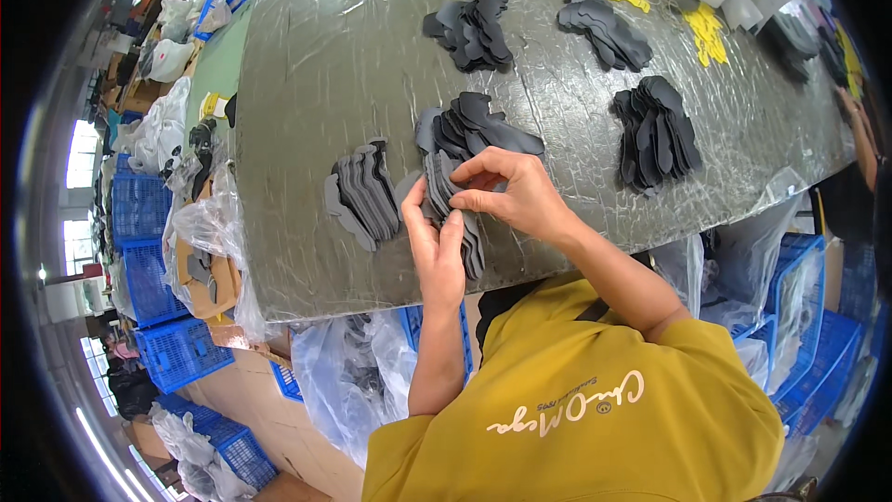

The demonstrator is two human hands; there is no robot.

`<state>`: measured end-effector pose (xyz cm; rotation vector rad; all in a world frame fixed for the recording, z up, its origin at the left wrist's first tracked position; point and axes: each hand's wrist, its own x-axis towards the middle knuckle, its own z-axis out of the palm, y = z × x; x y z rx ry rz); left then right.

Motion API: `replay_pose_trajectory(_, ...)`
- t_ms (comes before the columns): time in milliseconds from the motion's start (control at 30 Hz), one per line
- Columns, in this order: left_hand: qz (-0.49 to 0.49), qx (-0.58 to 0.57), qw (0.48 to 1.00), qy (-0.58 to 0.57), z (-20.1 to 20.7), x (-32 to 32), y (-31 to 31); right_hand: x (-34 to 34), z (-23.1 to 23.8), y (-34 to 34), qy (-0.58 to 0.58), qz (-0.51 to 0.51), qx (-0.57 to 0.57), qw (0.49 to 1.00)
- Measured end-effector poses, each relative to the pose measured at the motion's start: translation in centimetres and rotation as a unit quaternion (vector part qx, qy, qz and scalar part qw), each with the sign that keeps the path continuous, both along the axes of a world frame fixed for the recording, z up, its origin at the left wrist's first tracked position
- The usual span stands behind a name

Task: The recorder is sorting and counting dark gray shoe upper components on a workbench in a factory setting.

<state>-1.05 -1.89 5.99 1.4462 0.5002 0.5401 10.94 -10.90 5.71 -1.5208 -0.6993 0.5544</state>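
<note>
My left hand [435, 244] and my right hand [509, 191] meet over a fanned stack of dark grey flat cut pieces [446, 193] near the front edge of the grey table [316, 65]. The left hand supports the stack from below and its fingers lie against the pieces. With thumb and fingertips, the right hand pinches the top pieces. Just left of the hands lies a spread row of lighter grey pieces [362, 193]. Behind the hands sits a black pile [478, 125].
More black piles lie on the table at centre back [469, 30], right back [606, 33] and right [656, 133]. Yellow pieces [706, 33] and clear bags sit at the far edge. Blue crates [153, 270] and plastic bags [348, 381] stand to the left and below the table. Another person's arm [862, 135] is at the right.
</note>
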Motion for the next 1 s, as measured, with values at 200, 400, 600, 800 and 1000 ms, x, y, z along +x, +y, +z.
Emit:
replay_pose_trajectory(200, 0.011, 0.057, 0.998, 0.003, -0.3, 0.1, 0.3, -0.2, 0.1, -0.2, 0.007, 0.004, 0.018, 1.000)
replay_pose_trajectory(400, 0.019, 0.104, 0.994, 0.020, -0.3, 0.1, 0.0, -0.4, 0.3, -0.2, -0.012, -0.002, 0.024, 1.000)
replay_pose_trajectory(600, 0.032, 0.167, 0.985, 0.038, -0.1, -0.1, -0.6, -0.7, 0.6, 0.1, -0.061, -0.007, 0.007, 0.998)
replay_pose_trajectory(800, 0.043, 0.226, 0.971, 0.070, 0.8, 0.2, -1.9, -1.3, 0.6, 0.0, -0.101, -0.032, -0.034, 0.994)
replay_pose_trajectory(1000, 0.032, 0.216, 0.974, 0.059, 0.5, -0.4, -1.0, -1.5, 0.7, -0.5, -0.172, -0.033, -0.009, 0.984)
